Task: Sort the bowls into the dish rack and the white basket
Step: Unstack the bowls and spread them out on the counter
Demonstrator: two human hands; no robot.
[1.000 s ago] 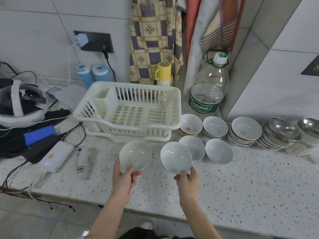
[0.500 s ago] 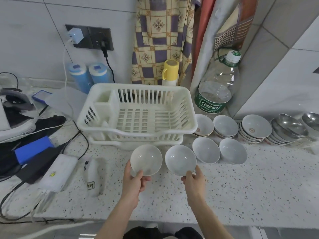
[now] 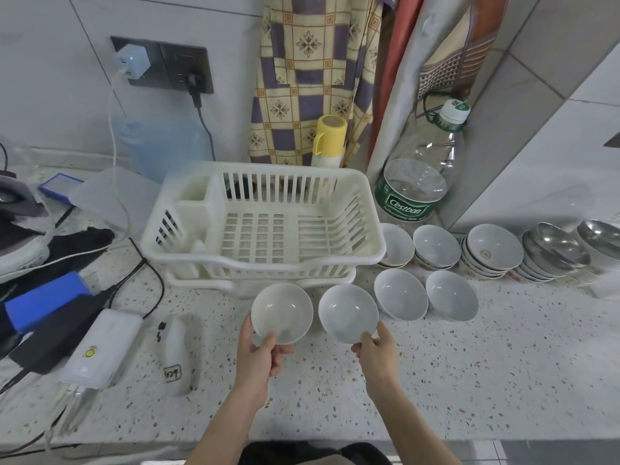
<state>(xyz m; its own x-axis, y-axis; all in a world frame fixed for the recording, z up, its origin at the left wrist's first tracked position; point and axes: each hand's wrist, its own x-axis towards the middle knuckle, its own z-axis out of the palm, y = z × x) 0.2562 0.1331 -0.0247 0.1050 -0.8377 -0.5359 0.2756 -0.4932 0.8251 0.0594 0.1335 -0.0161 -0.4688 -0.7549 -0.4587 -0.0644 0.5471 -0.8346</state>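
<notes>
My left hand [image 3: 258,355] grips a white bowl [image 3: 281,312] by its near rim. My right hand [image 3: 377,352] holds a second white bowl [image 3: 347,317] the same way. Both bowls hang side by side just in front of the white dish rack [image 3: 365,256], whose inside holds no dishes. Two more white bowls [image 3: 401,293] [image 3: 451,295] rest on the counter to the right. Behind them stand stacked white bowls [image 3: 493,250] and stacked steel bowls [image 3: 557,245].
A large plastic bottle [image 3: 416,182] and a yellow-capped flask [image 3: 328,139] stand behind the rack. Cables, a white power bank [image 3: 100,347], a blue box [image 3: 43,298] and a small white device [image 3: 174,350] crowd the speckled counter [image 3: 469,380] at the left.
The view has moved closer to the rack. Both hands have carried their bowls toward the rack's front edge, and the bowls now sit closer together.
</notes>
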